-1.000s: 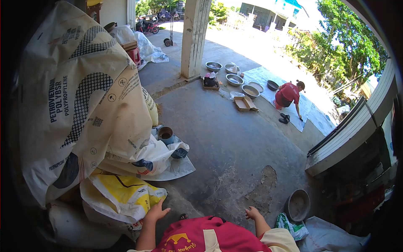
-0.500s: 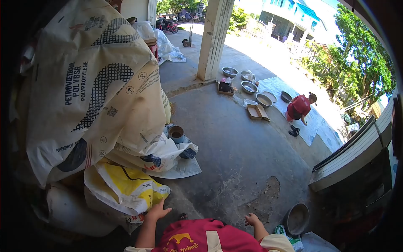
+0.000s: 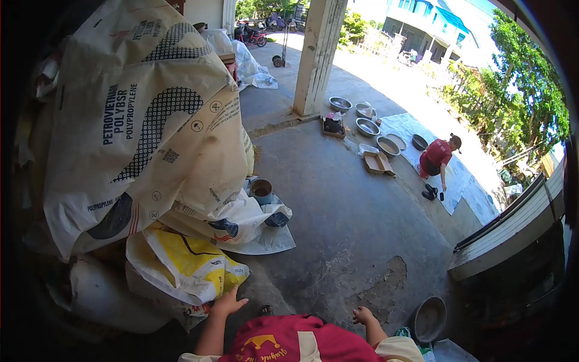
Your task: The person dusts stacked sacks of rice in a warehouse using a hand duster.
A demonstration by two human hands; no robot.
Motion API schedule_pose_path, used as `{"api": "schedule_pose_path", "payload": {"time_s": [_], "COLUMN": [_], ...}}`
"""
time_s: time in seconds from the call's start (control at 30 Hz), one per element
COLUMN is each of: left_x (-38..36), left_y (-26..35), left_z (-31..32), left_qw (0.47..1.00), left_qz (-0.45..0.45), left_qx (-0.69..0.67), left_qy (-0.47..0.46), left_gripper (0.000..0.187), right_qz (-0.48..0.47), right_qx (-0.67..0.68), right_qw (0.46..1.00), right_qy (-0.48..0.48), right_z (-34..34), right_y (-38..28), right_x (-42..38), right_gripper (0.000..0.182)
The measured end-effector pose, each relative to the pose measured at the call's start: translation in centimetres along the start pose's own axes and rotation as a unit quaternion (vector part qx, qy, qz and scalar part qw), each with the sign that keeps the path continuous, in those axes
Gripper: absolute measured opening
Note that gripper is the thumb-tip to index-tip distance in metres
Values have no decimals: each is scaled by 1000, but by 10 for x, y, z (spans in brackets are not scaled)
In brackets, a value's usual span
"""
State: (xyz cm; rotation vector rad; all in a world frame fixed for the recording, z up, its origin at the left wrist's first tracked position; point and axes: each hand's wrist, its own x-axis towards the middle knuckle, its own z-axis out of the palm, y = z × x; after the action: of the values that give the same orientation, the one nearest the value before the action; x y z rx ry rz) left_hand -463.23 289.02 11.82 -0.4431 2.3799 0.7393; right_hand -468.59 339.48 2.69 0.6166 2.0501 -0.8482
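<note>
At the lower left my left hand [image 3: 227, 303] touches the edge of a yellow and white sack [image 3: 193, 265], its thumb stretched out to the right; the other fingertips are hard to tell apart from the sack. My right hand [image 3: 363, 315] hangs over the grey floor [image 3: 313, 223] at the lower right, fingers loosely curled, and whether anything is in it is too small to tell. The metal basin [image 3: 429, 320] is the nearest thing to it. Above the yellow sack rises a big pile covered by a printed white sack [image 3: 145, 114].
A blue pot [image 3: 262, 190] sits beside the pile. Behind stand a pillar [image 3: 318, 60], several basins [image 3: 368, 127] and an open cardboard box [image 3: 378, 163]. Another person [image 3: 437, 155] in red crouches on a pale sheet [image 3: 476, 196], near dark shoes [image 3: 429, 192].
The view has shifted slightly, so the background sits further right. The other person's arm now reaches down to a small dark object by the shoes. My hands have barely moved.
</note>
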Motion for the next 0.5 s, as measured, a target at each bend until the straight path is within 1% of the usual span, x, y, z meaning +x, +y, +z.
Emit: {"api": "schedule_pose_path", "payload": {"time_s": [0.17,0.23,0.37,0.43,0.5], "left_x": [2,0,-1,1,4], "left_y": [-1,4,8,5,4], "left_z": [0,-6,-10,-6,-5], "left_qw": [1000,1000,999,1000,1000], "left_qz": [5,-11,-19,3,1], "left_qx": [13,-11,-16,-2,-2], "left_qy": [9,-16,-29,6,6], "left_gripper": [80,81,80,79,79], "right_qz": [7,2,0,-2,-5], "right_qx": [-2,-6,-10,-16,-20], "right_qw": [1000,1000,1000,1000,1000], "right_qy": [3,6,3,3,6], "right_z": [-1,-1,-3,-5,-6], "right_y": [-6,-5,-10,-11,-14], "right_x": [-4,-1,-4,-2,0], "right_gripper": [58,55,55,55,55]}}
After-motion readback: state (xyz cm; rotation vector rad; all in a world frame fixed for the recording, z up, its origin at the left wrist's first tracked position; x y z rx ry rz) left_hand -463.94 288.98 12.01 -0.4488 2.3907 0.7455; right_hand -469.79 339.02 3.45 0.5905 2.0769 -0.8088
